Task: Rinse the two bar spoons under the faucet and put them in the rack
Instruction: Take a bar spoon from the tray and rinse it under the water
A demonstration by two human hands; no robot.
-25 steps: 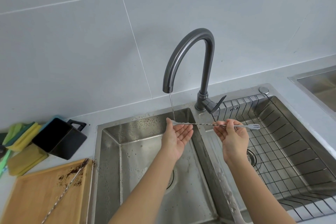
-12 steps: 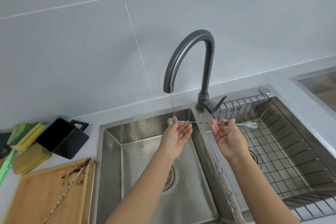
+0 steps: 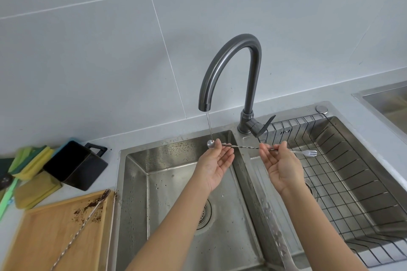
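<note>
A long twisted bar spoon (image 3: 244,147) is held level over the sink divider. Its bowl sits at the left under a thin stream from the dark faucet (image 3: 230,66), and its fork end points right over the rack. My left hand (image 3: 217,166) is palm up with its thumb on the spoon's neck beside the bowl, fingers nearly straight beneath. My right hand (image 3: 283,167) pinches the shaft near the fork end. The second bar spoon (image 3: 81,227) lies diagonally on the wooden tray (image 3: 44,237), amid brown grounds. The wire rack (image 3: 356,185) fills the right basin.
The left steel basin (image 3: 176,193) has a drain below my left arm. A black square container (image 3: 74,164) lies tipped on the counter at left, beside yellow and green sponges (image 3: 30,174). A second sink's edge (image 3: 385,103) shows at far right.
The spoon has slid left, so its bowl now pokes past my left thumb into the stream. My right hand moved slightly left with it.
</note>
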